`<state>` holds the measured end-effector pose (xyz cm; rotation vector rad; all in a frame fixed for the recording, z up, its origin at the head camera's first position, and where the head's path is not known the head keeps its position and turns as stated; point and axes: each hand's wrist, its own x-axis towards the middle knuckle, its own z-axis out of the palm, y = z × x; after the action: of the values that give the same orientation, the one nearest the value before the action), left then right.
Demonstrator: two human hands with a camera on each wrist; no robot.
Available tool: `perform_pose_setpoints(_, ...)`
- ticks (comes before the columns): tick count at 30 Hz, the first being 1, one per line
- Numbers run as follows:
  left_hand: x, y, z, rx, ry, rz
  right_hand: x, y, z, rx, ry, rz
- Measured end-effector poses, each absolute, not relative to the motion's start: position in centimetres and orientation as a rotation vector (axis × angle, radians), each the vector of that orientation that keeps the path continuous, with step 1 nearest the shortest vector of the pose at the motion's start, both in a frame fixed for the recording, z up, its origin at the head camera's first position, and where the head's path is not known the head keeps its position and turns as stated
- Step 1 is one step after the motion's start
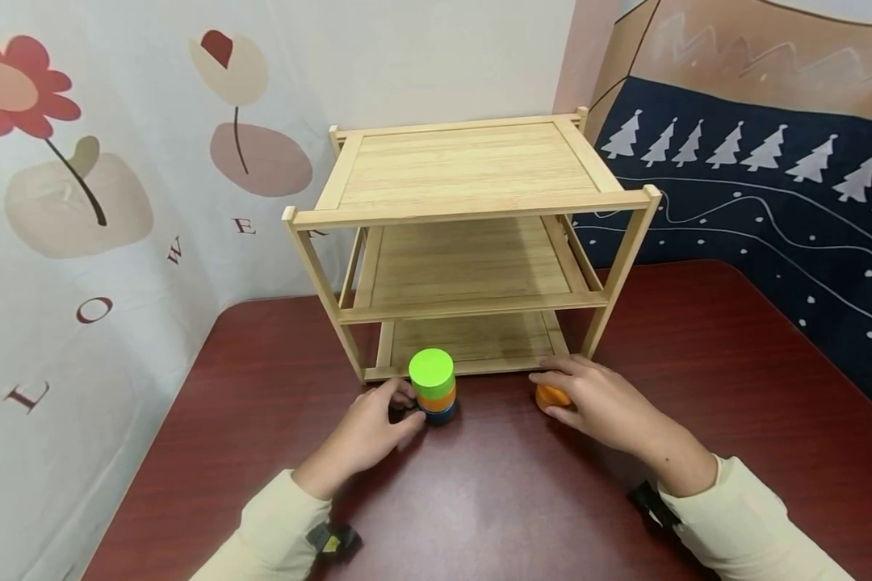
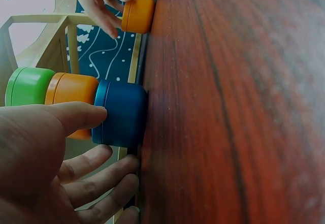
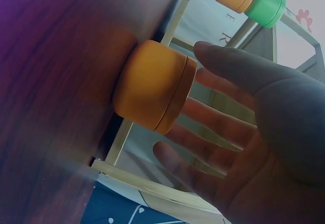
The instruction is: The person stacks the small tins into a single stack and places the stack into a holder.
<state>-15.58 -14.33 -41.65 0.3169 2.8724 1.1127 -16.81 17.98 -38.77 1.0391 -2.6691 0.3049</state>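
A stack of three round lidded tins stands on the table: a green tin point(image 1: 432, 369) on top, an orange tin point(image 1: 438, 399) in the middle, a blue tin point(image 2: 124, 113) at the bottom. My left hand point(image 1: 366, 428) is at the stack's left side, thumb tip at the blue tin and the other fingers spread low beside it. A second orange tin point(image 3: 150, 84) sits on the table to the right. Around its top my right hand point(image 1: 603, 399) hovers with fingers spread, the thumb apart from the lid in the right wrist view.
Just behind the tins stands a three-tier wooden rack point(image 1: 472, 210), its lowest shelf point(image 1: 480, 339) close to the table. The dark red table point(image 1: 450, 500) runs up to a flower-print cloth point(image 1: 153, 161) on the left and a dark tree-print cloth point(image 1: 756, 194) on the right.
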Motion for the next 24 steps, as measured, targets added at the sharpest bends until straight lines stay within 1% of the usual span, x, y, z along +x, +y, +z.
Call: perform_pose_setpoints(24,-15.71,-14.36,-41.81,0.329,2.875,1.114,-16.82,18.1,-38.86,1.02,-2.759,0.314)
